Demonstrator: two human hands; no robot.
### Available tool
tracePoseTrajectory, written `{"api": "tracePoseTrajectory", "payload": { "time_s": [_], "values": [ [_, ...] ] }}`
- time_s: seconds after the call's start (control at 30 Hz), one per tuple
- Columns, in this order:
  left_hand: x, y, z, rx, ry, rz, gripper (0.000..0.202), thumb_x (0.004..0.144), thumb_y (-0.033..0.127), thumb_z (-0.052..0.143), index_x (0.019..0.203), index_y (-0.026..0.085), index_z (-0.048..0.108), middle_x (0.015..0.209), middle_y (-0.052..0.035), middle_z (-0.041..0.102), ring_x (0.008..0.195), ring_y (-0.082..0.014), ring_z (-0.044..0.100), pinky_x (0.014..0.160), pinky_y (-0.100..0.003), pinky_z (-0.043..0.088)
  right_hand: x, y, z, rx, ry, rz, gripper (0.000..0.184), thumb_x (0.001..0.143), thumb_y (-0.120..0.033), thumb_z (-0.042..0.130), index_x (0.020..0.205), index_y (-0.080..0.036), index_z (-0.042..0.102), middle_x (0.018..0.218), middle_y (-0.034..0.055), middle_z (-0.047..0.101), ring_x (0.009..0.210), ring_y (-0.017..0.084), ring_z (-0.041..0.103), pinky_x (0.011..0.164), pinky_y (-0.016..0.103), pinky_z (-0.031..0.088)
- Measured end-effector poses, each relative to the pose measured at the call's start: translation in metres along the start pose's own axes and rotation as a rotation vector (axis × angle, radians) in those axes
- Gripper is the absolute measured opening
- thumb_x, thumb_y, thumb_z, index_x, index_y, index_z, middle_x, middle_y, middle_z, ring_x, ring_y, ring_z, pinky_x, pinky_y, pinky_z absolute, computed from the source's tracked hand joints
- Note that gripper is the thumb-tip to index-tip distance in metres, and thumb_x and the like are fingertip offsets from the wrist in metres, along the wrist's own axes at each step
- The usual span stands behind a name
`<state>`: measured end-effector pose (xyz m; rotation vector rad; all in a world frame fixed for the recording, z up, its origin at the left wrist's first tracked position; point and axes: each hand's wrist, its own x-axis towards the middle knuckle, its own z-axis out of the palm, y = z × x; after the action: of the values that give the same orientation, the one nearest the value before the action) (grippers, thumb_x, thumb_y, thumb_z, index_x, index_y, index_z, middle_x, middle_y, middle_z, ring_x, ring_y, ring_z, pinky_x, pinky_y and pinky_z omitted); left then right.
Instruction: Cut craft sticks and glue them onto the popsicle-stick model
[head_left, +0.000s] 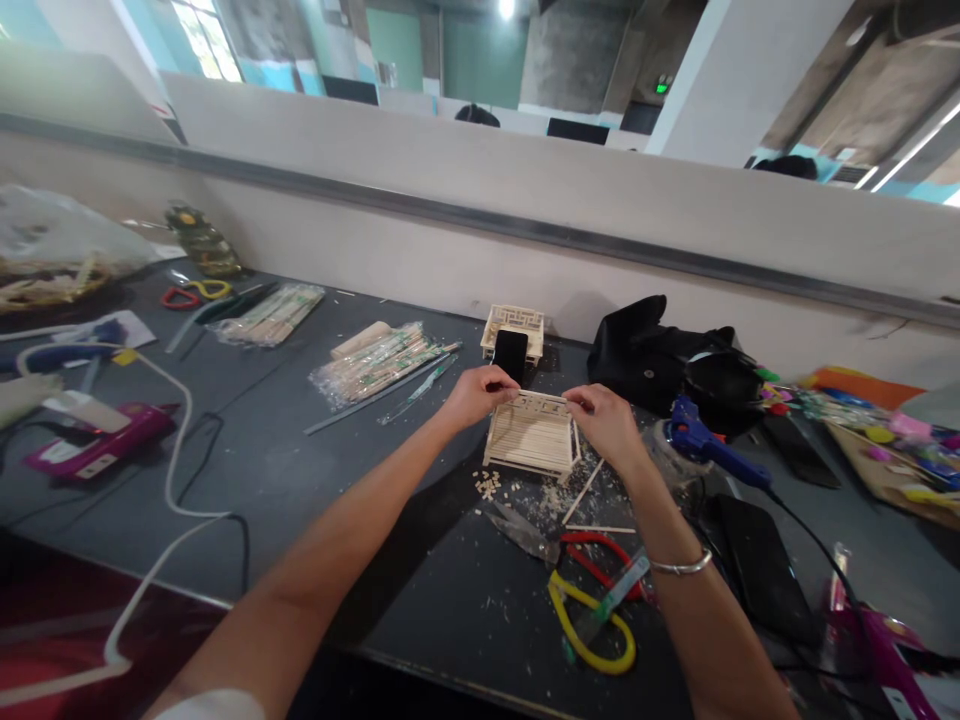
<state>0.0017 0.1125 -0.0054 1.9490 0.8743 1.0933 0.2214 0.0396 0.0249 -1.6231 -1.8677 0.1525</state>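
Observation:
A miniature bench built of thin wooden sticks (529,437), with a slatted seat and a low latticed back, stands on the dark table. A thin wooden stick (541,398) runs along the top of its back. My left hand (482,393) pinches this stick near its left end, and my right hand (606,420) pinches its right end. Whether the stick is fixed to the back, I cannot tell. Just behind, a black phone (511,354) leans on a second small stick bench (525,322). Small cut pieces of stick (487,485) lie before the held bench.
Scissors with red and yellow handles (592,590) lie close in front. A blue glue gun (705,440) and a black bag (660,350) are at the right. Plastic packs of sticks (382,365) lie left of centre. A white cable (180,430) crosses the left side.

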Motion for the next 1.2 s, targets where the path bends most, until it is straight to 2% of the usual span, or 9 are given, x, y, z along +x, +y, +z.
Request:
{"api": "tracePoseTrajectory", "payload": {
  "time_s": [0.23, 0.4, 0.5, 0.57, 0.7, 0.8, 0.93, 1.07, 1.2],
  "values": [
    [0.001, 0.001, 0.001, 0.005, 0.013, -0.004, 0.007, 0.073, 0.023, 0.070, 0.072, 0.019, 0.075, 0.076, -0.0031, 0.070, 0.069, -0.0153, 0.061, 0.065, -0.026, 0.046, 0.002, 0.000, -0.006, -0.020, 0.018, 0.067, 0.016, 0.071, -0.014, 0.056, 0.074, -0.021, 0.070, 0.075, 0.0026, 0.072, 0.067, 0.018, 0.065, 0.066, 0.029, 0.051],
    [-0.001, 0.004, 0.001, 0.011, 0.016, -0.019, 0.008, 0.074, 0.023, 0.068, 0.072, 0.019, 0.075, 0.075, -0.0031, 0.070, 0.069, -0.0151, 0.060, 0.065, -0.026, 0.045, -0.010, -0.021, -0.042, -0.077, 0.053, 0.089, 0.012, 0.073, -0.023, 0.056, 0.067, -0.022, 0.067, 0.067, 0.0012, 0.068, 0.064, 0.018, 0.063, 0.062, 0.029, 0.047],
    [-0.002, 0.004, 0.002, 0.019, 0.024, -0.023, 0.010, 0.074, 0.026, 0.067, 0.073, 0.019, 0.075, 0.075, -0.0029, 0.070, 0.070, -0.0155, 0.060, 0.065, -0.026, 0.045, -0.023, -0.028, -0.076, -0.234, 0.144, 0.097, 0.018, 0.079, -0.033, 0.053, 0.078, -0.024, 0.070, 0.073, 0.0032, 0.070, 0.068, 0.021, 0.064, 0.061, 0.030, 0.045],
    [-0.002, 0.004, 0.002, 0.022, 0.028, -0.023, 0.011, 0.074, 0.027, 0.067, 0.073, 0.019, 0.074, 0.075, -0.0028, 0.070, 0.070, -0.0155, 0.060, 0.065, -0.026, 0.045, -0.034, -0.023, -0.097, -0.389, 0.187, 0.128, 0.025, 0.080, -0.033, 0.050, 0.092, -0.024, 0.070, 0.080, 0.0059, 0.071, 0.074, 0.025, 0.066, 0.063, 0.034, 0.046],
    [-0.002, 0.004, 0.003, 0.013, 0.032, -0.022, 0.011, 0.074, 0.027, 0.067, 0.072, 0.019, 0.074, 0.075, -0.0029, 0.070, 0.070, -0.0155, 0.060, 0.064, -0.026, 0.045, -0.060, 0.007, -0.122, -0.675, 0.060, 0.116, 0.050, 0.079, -0.034, 0.052, 0.125, -0.016, 0.059, 0.103, 0.0171, 0.070, 0.090, 0.036, 0.065, 0.071, 0.044, 0.049],
    [-0.002, 0.004, 0.003, 0.014, 0.029, -0.022, 0.010, 0.074, 0.026, 0.067, 0.073, 0.019, 0.074, 0.075, -0.0028, 0.070, 0.069, -0.0155, 0.060, 0.064, -0.026, 0.045, -0.078, 0.030, -0.126, -0.775, 0.012, 0.172, 0.062, 0.079, -0.040, 0.055, 0.135, -0.013, 0.052, 0.113, 0.0220, 0.068, 0.093, 0.041, 0.064, 0.071, 0.049, 0.049],
    [-0.002, 0.002, 0.003, 0.031, 0.034, -0.015, 0.010, 0.074, 0.026, 0.067, 0.073, 0.019, 0.074, 0.075, -0.0027, 0.070, 0.069, -0.0155, 0.060, 0.064, -0.026, 0.045, -0.087, 0.046, -0.117, -0.732, 0.036, 0.254, 0.062, 0.081, -0.042, 0.053, 0.136, -0.014, 0.052, 0.109, 0.0197, 0.069, 0.095, 0.039, 0.065, 0.075, 0.049, 0.052],
    [-0.002, 0.001, 0.003, 0.033, 0.035, -0.012, 0.012, 0.075, 0.028, 0.067, 0.073, 0.019, 0.074, 0.075, -0.0028, 0.071, 0.070, -0.0157, 0.061, 0.064, -0.026, 0.045, -0.084, 0.055, -0.108, -0.565, 0.027, 0.229, 0.052, 0.079, -0.035, 0.047, 0.125, -0.013, 0.058, 0.105, 0.0155, 0.071, 0.100, 0.032, 0.067, 0.087, 0.043, 0.052],
    [-0.002, 0.000, 0.004, 0.017, 0.043, -0.020, 0.012, 0.074, 0.029, 0.067, 0.072, 0.019, 0.074, 0.075, -0.0027, 0.071, 0.070, -0.0156, 0.060, 0.064, -0.026, 0.045, -0.083, 0.055, -0.109, -0.544, 0.068, 0.266, 0.040, 0.077, -0.034, 0.048, 0.110, -0.019, 0.065, 0.094, 0.0107, 0.073, 0.087, 0.031, 0.069, 0.075, 0.041, 0.055]
  ]
}}
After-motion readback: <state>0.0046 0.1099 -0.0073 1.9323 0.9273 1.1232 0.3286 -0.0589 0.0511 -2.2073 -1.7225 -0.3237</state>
